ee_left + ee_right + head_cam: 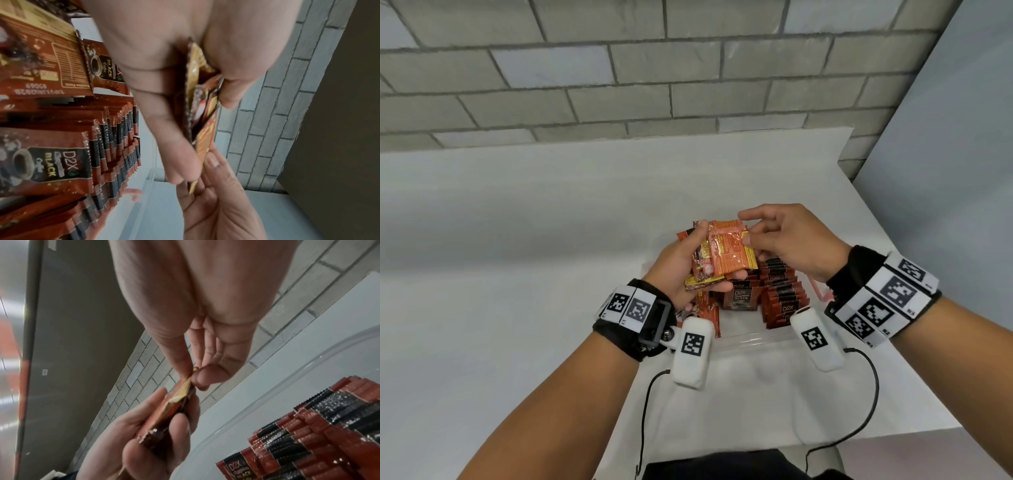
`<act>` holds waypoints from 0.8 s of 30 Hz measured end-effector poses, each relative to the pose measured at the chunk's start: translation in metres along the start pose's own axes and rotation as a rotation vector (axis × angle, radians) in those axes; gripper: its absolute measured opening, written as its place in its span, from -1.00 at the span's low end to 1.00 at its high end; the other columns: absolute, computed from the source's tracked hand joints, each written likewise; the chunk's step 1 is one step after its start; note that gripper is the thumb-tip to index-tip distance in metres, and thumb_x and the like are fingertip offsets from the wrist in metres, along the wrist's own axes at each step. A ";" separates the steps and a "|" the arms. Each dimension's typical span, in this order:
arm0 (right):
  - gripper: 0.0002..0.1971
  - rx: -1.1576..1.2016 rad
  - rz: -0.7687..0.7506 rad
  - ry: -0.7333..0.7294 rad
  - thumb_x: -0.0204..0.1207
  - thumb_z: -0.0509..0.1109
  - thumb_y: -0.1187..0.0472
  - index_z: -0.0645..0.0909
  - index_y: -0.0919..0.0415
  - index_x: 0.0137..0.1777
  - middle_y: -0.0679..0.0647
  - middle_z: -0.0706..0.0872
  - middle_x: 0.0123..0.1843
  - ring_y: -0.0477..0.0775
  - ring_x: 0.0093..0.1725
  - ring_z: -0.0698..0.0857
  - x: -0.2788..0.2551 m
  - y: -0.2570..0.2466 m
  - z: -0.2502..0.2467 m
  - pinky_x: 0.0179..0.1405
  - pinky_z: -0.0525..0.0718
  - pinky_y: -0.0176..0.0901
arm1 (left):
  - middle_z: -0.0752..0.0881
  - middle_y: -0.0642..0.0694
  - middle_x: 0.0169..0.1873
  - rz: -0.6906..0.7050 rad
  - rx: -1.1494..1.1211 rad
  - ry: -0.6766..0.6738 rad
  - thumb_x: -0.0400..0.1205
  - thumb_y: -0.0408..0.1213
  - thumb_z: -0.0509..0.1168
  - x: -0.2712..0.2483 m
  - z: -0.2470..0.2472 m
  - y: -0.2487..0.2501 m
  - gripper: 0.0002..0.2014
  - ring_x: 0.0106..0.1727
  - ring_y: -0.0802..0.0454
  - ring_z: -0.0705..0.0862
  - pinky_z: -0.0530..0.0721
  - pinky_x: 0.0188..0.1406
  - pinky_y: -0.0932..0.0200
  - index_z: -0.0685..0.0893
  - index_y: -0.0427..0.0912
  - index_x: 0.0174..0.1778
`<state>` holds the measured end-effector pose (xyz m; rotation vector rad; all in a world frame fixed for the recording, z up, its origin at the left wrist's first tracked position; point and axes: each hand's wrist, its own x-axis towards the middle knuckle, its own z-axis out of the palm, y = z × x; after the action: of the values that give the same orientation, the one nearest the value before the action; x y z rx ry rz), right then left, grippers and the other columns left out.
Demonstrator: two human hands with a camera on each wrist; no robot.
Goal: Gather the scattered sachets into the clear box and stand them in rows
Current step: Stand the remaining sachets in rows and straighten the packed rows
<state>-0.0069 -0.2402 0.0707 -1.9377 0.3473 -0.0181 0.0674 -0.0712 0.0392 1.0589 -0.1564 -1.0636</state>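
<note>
My left hand (709, 257) grips a small stack of orange and brown sachets (736, 260) above the clear box (750, 342). My right hand (748, 228) pinches the top sachet's right corner between thumb and forefinger. In the left wrist view the stack (197, 105) sits between my left thumb and fingers, with the right hand (216, 203) touching its end. The right wrist view shows that pinch (192, 376) on the stack (174, 405). Rows of dark red sachets (780, 294) (115, 146) (308, 426) stand in the box, and more sachets (705, 308) lie at its left side.
The box sits on a white table (517, 240) against a grey brick wall (619, 68). A grey panel (945, 171) bounds the table on the right. Black cables (873, 394) hang from both wrist cameras near the table's front edge.
</note>
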 end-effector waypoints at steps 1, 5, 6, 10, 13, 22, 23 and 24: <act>-0.63 0.002 0.002 0.015 0.54 0.43 0.34 0.59 0.17 0.34 0.07 0.76 -0.23 0.04 -0.29 0.71 0.000 0.001 0.001 -0.12 0.75 -0.08 | 0.73 -0.40 0.14 0.002 -0.018 0.006 0.54 0.12 0.20 0.000 -0.001 -0.001 -0.43 -0.21 -0.21 0.82 0.75 -0.54 0.16 0.60 -0.19 0.34; -0.75 0.078 0.039 0.094 0.58 0.37 0.37 0.65 0.21 0.22 0.16 0.77 -0.11 -0.01 -0.22 0.73 0.002 0.002 0.002 -0.25 0.74 -0.20 | 0.74 -0.43 0.12 0.044 -0.091 0.081 0.74 -0.04 0.11 0.002 -0.005 -0.001 -0.62 -0.17 -0.27 0.81 0.77 -0.50 0.12 0.61 -0.22 0.29; -0.79 0.127 0.051 0.103 0.58 0.35 0.38 0.66 0.21 0.17 0.20 0.77 -0.06 0.00 -0.19 0.74 0.002 0.001 0.002 -0.28 0.73 -0.22 | 0.74 -0.42 0.10 0.057 -0.106 0.103 0.75 -0.08 0.11 0.003 -0.007 0.000 -0.64 -0.15 -0.30 0.81 0.78 -0.47 0.10 0.60 -0.24 0.29; -0.88 0.319 0.093 0.140 0.58 0.32 0.42 0.59 0.20 -0.02 0.24 0.72 -0.06 0.04 -0.22 0.74 0.002 -0.005 0.001 -0.37 0.74 -0.19 | 0.72 -0.41 0.17 0.072 -0.170 0.161 0.76 -0.22 0.12 0.006 -0.013 0.003 -0.69 0.09 -0.47 0.72 0.81 -0.26 -0.12 0.57 -0.24 0.35; -0.88 0.238 0.046 0.180 0.56 0.37 0.40 0.52 0.19 -0.10 0.24 0.74 -0.11 0.05 -0.29 0.71 0.003 -0.006 0.003 -0.37 0.71 -0.23 | 0.68 -0.49 0.17 0.054 -0.182 0.139 0.76 -0.29 0.02 0.006 -0.013 0.004 -0.68 0.09 -0.51 0.71 0.75 -0.05 -0.28 0.57 -0.24 0.34; -0.90 -0.225 -0.298 0.239 0.49 0.49 0.29 0.72 0.06 -0.15 -0.12 0.77 -0.21 -0.23 -0.24 0.69 -0.005 -0.011 0.015 -0.18 0.59 -0.51 | 0.76 -0.28 0.02 0.031 -0.144 0.097 0.56 -0.05 0.32 0.013 -0.006 0.012 -0.63 0.02 -0.23 0.78 0.79 -0.07 -0.15 0.65 -0.22 0.18; -0.93 -0.278 -0.344 0.259 0.49 0.49 0.29 0.75 0.09 -0.16 -0.18 0.75 -0.24 -0.29 -0.25 0.68 -0.006 -0.010 0.017 -0.19 0.56 -0.56 | 0.77 -0.22 -0.05 0.030 -0.136 0.088 0.48 0.01 0.35 0.013 -0.006 0.014 -0.60 -0.04 -0.16 0.79 0.80 -0.11 -0.11 0.67 -0.18 0.12; -0.95 -0.316 -0.381 0.280 0.49 0.49 0.28 0.77 0.14 -0.15 -0.22 0.74 -0.26 -0.34 -0.25 0.67 -0.006 -0.010 0.018 -0.18 0.55 -0.59 | 0.77 -0.19 -0.09 0.030 -0.131 0.078 0.46 0.06 0.34 0.013 -0.006 0.015 -0.58 -0.09 -0.12 0.79 0.81 -0.16 -0.06 0.68 -0.16 0.09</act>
<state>-0.0071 -0.2191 0.0734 -2.2955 0.1646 -0.5149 0.0874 -0.0758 0.0427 0.9755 -0.0393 -0.9910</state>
